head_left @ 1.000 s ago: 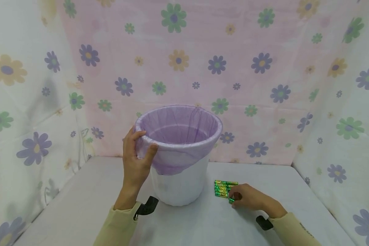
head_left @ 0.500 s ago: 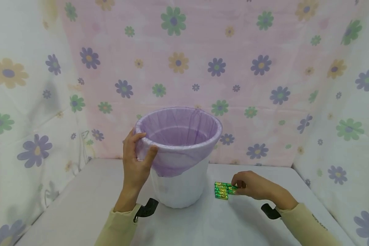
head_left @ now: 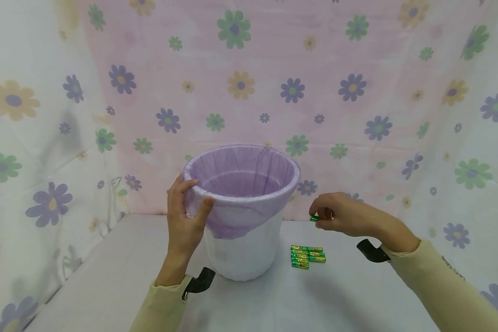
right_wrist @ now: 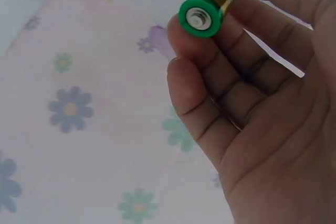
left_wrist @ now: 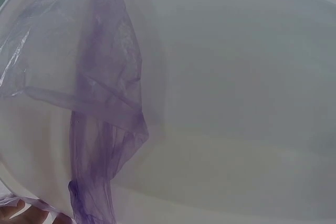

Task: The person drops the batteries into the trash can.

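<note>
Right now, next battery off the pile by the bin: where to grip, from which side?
Take the front battery of the pile by pinching across its barrel from above on the near side. They lie flat, side by side, ends left-right. The bin blocks the left; the right hand already pinches one battery.

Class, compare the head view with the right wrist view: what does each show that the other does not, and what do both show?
Only the head view shows the white bin with its purple liner, the left hand gripping the bin's rim, the green batteries lying on the table, and both sleeves.

Only the right wrist view shows the held battery end-on, with its metal contact ringed in green, pinched at the fingertips.

Both show the right hand holding that battery above the table, and the flowered cloth backdrop.
</note>
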Action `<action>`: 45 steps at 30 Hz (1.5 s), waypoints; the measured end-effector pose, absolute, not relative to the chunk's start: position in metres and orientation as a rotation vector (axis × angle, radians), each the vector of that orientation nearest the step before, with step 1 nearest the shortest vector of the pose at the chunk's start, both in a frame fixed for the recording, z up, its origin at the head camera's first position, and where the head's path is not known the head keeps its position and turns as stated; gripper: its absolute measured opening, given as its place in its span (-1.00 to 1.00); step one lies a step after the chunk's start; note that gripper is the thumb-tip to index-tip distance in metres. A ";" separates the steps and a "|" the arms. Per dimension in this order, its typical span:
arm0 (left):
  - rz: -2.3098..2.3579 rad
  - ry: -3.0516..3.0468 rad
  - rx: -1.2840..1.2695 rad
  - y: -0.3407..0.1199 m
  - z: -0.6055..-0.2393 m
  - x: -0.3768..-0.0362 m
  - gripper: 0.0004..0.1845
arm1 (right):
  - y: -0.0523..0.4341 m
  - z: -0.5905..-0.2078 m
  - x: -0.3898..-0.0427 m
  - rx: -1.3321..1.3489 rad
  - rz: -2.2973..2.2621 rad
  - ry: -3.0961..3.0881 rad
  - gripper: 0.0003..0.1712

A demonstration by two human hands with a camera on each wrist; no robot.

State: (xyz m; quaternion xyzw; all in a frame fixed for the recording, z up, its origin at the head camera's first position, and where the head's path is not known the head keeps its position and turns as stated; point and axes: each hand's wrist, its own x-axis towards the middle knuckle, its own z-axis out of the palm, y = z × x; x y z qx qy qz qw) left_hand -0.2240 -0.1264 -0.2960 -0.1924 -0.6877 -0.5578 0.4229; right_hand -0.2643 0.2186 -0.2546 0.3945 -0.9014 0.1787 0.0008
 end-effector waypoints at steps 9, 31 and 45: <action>-1.387 -1.722 -0.481 -0.126 -0.297 -0.224 -0.53 | 0.200 -0.212 -0.266 1.287 0.511 -2.692 -0.81; -1.381 -1.739 -0.484 -0.126 -0.294 -0.223 -0.53 | 0.129 -0.174 -0.292 1.361 0.548 -2.618 -0.84; -1.386 -1.750 -0.459 -0.129 -0.296 -0.221 -0.53 | 0.095 -0.188 -0.324 1.342 0.578 -2.670 -0.87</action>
